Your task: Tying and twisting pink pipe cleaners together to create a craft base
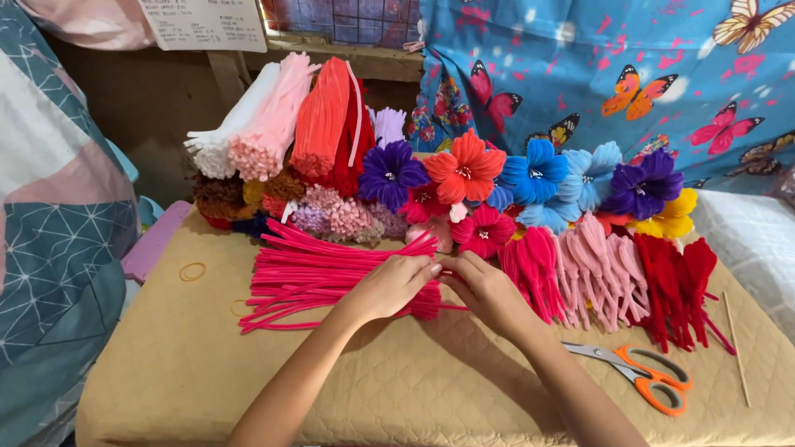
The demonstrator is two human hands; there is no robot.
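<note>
orange scissors [650, 377] near right hand [489, 290] | both hands, left hand [389, 285] too, pinching pink pipe cleaners [323, 277] | white paper sign [203, 23] top

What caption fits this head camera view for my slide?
Two hands, left hand and right hand, pinch pink pipe cleaners before pipe-cleaner flowers.

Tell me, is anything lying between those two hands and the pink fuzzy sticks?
Nothing visible: the left hand and right hand already rest on the pink fuzzy sticks, fingers meeting over them. The scissors lie off to the right.
</note>
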